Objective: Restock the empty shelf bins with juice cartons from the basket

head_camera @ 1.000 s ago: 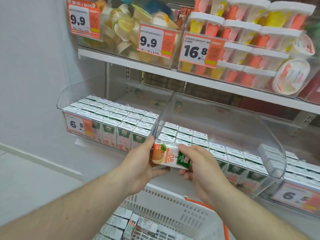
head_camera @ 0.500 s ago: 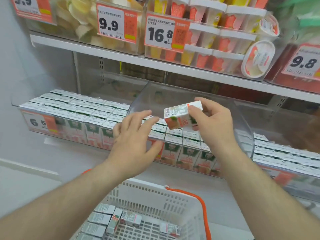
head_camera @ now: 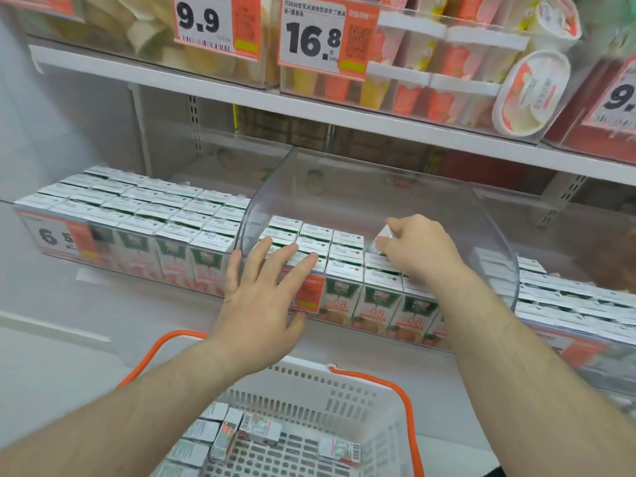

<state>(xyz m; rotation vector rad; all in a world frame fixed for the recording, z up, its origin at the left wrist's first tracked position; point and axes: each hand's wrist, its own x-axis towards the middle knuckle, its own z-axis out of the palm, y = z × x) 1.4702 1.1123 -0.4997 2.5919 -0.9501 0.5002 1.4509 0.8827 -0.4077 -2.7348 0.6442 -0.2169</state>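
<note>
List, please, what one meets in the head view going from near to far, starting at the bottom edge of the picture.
White basket with loose cartons, left hand lying flat on the packed cartons, right hand gripping a juice carton in the clear bin, upper shelf with price tags.

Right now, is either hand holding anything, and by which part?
The right hand pinches a juice carton by its upper end. The left hand holds nothing, fingers straight on the carton tops.
</note>
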